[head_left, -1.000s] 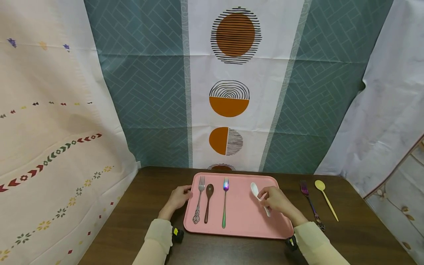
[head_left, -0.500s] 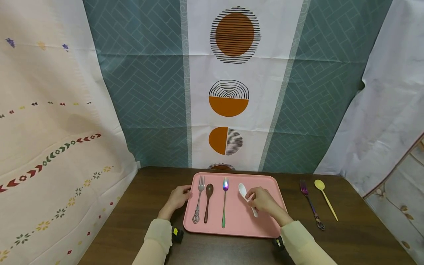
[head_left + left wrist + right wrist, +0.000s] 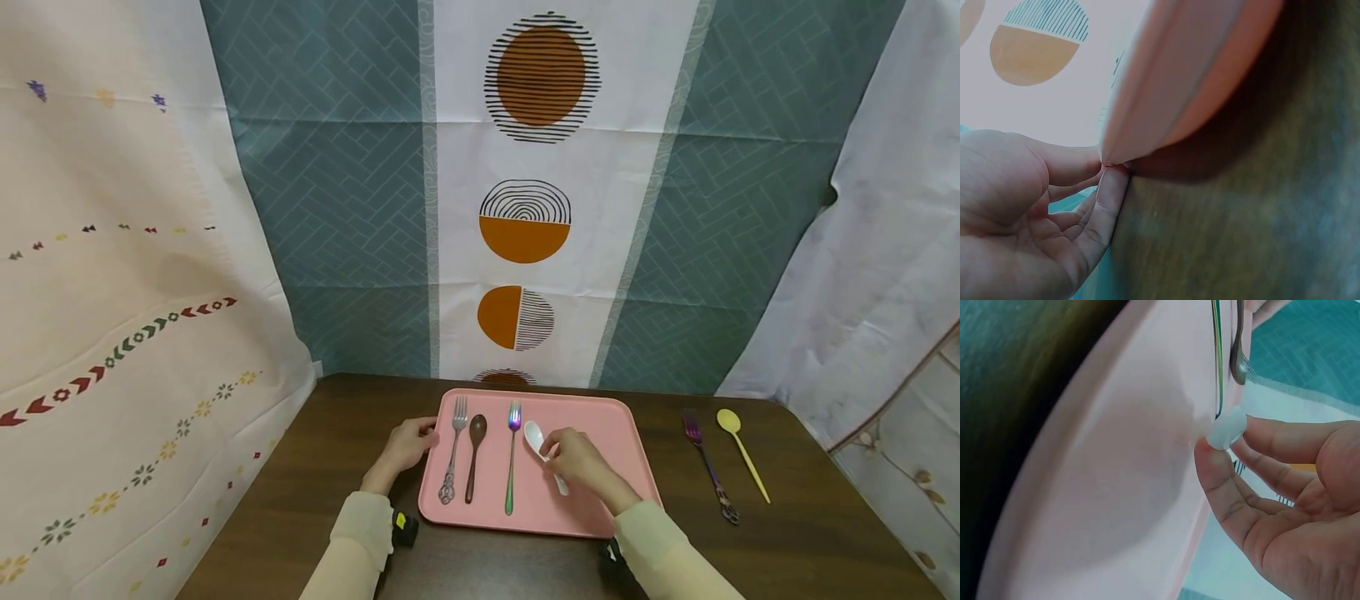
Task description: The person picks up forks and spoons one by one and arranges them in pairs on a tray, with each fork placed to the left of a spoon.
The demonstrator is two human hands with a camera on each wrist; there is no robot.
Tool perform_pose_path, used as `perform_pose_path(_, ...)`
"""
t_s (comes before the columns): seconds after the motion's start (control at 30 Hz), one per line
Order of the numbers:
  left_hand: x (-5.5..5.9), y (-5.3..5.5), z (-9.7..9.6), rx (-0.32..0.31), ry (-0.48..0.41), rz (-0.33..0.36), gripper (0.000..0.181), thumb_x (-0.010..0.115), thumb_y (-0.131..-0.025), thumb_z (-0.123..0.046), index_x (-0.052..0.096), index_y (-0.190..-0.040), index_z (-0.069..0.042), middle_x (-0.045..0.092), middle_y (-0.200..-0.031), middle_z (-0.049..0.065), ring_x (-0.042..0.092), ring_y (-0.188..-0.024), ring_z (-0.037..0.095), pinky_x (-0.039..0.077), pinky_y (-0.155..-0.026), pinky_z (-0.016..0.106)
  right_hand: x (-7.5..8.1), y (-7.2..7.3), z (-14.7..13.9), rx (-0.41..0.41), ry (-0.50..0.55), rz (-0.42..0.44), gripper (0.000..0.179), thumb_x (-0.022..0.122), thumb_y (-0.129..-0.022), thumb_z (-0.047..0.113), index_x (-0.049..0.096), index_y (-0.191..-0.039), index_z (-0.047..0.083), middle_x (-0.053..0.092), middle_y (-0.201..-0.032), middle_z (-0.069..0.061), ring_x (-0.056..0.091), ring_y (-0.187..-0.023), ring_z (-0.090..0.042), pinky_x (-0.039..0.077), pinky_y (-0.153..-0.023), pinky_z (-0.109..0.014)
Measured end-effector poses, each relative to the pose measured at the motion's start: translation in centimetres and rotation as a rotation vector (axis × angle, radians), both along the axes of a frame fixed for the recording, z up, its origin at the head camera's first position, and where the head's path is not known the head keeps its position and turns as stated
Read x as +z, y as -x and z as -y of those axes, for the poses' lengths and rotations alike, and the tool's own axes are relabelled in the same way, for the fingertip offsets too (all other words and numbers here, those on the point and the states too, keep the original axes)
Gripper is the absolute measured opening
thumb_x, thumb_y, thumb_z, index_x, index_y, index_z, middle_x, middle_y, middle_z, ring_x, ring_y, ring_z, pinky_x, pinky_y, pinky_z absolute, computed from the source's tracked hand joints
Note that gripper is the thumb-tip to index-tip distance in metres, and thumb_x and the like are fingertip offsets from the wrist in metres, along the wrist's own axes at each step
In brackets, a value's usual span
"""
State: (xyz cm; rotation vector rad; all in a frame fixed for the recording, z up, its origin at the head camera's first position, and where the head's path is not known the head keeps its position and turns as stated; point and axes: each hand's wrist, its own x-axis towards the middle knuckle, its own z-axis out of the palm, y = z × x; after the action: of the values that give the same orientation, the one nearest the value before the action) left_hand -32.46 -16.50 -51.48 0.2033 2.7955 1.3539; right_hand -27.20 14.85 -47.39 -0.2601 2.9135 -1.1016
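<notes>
My right hand (image 3: 577, 460) pinches a white spoon (image 3: 534, 435) by its handle, close over the right half of a pink tray (image 3: 607, 508). In the right wrist view the white handle (image 3: 1227, 429) shows between thumb and finger. My left hand (image 3: 407, 444) grips the tray's left edge, thumb above and fingers below, as the left wrist view of the tray rim (image 3: 1166, 81) shows. On the tray lie a silver fork (image 3: 454, 450), a dark brown spoon (image 3: 474, 458) and a rainbow fork with a green handle (image 3: 512, 458), just left of the white spoon.
On the brown table (image 3: 337, 467), right of the tray, lie a purple fork (image 3: 707, 467) and a yellow spoon (image 3: 742, 454). A patterned curtain (image 3: 525, 250) hangs behind the table, with a light cloth (image 3: 150, 333) at the left.
My right hand has carried the white spoon leftward across the tray, up beside the rainbow fork. The left hand stays on the tray's edge.
</notes>
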Motion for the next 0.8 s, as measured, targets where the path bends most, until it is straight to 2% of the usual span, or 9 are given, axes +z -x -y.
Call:
perform_pose_path(0.23, 0.0, 0.1, -0.2, -0.015, -0.001, -0.004, 0.04, 0.063, -0.102, -0.007, 0.061, -0.14, 0.005, 0.07, -0.106, 0.011, 0.063, -0.092, 0.023, 0.056, -0.088, 0.045, -0.3, -0.2, 1.1, -0.022, -0.039, 0.043, 0.012, 0.079, -0.08, -0.005, 0.074, -0.09, -0.002, 0.062, -0.078, -0.006, 0.055, -0.068, -0.016, 0.048, -0.053, -0.025)
perform_pose_path(0.4, -0.1, 0.1, 0.0, -0.013, -0.002, 0.002, 0.04, 0.062, -0.102, -0.007, 0.061, -0.14, 0.005, 0.07, -0.109, 0.012, 0.064, -0.094, 0.024, 0.057, -0.09, 0.046, -0.2, -0.1, 2.0, -0.032, -0.092, 0.044, 0.014, 0.084, -0.079, -0.001, 0.073, -0.089, -0.001, 0.064, -0.08, -0.006, 0.054, -0.069, -0.017, 0.047, -0.056, -0.026)
perform_pose_path(0.6, -0.2, 0.1, 0.1, -0.021, 0.001, -0.004, 0.041, 0.063, -0.102, -0.008, 0.06, -0.14, 0.006, 0.068, -0.104, 0.011, 0.062, -0.092, 0.024, 0.057, -0.088, 0.045, 0.0, -0.2, 2.7, -0.041, -0.117, 0.042, 0.018, 0.087, -0.078, 0.001, 0.069, -0.08, 0.001, 0.063, -0.075, -0.005, 0.056, -0.067, -0.017, 0.047, -0.057, -0.027)
perform_pose_path(0.8, -0.2, 0.2, 0.0, -0.018, -0.002, -0.007, 0.04, 0.062, -0.102, -0.007, 0.06, -0.14, 0.006, 0.068, -0.101, 0.009, 0.062, -0.091, 0.023, 0.057, -0.087, 0.044, 0.2, -0.4, 3.3, -0.048, -0.115, 0.068, 0.019, 0.085, -0.078, 0.002, 0.066, -0.081, -0.001, 0.061, -0.075, -0.006, 0.055, -0.067, -0.017, 0.046, -0.056, -0.025)
